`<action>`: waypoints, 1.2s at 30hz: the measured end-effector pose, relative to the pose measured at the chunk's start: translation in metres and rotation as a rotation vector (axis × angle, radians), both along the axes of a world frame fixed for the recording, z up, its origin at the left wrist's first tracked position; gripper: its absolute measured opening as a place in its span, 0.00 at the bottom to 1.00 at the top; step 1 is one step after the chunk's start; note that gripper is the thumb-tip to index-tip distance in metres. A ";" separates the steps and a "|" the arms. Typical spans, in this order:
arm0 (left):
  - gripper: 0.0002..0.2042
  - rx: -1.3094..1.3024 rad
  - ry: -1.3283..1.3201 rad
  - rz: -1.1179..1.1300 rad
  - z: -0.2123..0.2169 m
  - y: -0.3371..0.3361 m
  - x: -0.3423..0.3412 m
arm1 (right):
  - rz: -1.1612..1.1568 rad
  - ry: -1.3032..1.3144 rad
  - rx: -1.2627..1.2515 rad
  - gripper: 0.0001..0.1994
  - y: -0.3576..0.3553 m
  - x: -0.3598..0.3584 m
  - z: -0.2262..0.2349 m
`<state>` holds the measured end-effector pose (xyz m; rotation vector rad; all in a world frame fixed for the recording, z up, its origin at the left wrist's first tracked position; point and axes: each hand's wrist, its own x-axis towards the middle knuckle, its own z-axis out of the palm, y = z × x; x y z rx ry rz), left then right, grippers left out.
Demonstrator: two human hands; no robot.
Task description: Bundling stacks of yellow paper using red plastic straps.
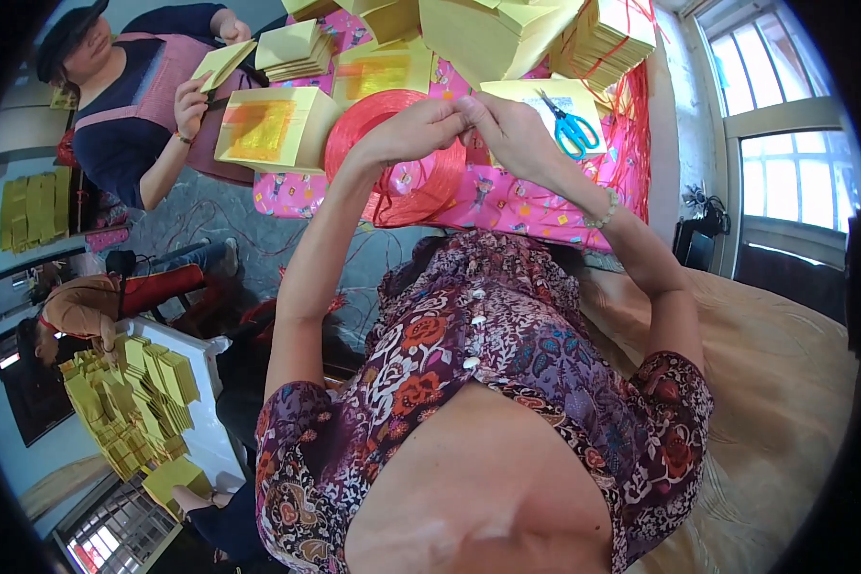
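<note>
Elbows bent; left hand (429,129) and right hand (509,129) meet, fingers curled, above the red string coil (426,203). From here I cannot tell whether either pinches anything

Beneath my left hand (421,131): red string coil (446,191), glossy plastic. Right of my right hand (512,136): scissors (562,117), metal-bladed, smooth plastic-handled. Left of both: yellow block (317,132), matt paper.
</note>
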<state>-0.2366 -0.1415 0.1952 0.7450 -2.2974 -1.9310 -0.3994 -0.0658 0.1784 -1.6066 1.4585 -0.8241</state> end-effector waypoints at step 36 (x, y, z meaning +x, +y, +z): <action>0.15 0.240 -0.244 0.055 -0.022 -0.015 0.044 | 0.219 0.153 -0.092 0.14 -0.017 -0.004 -0.011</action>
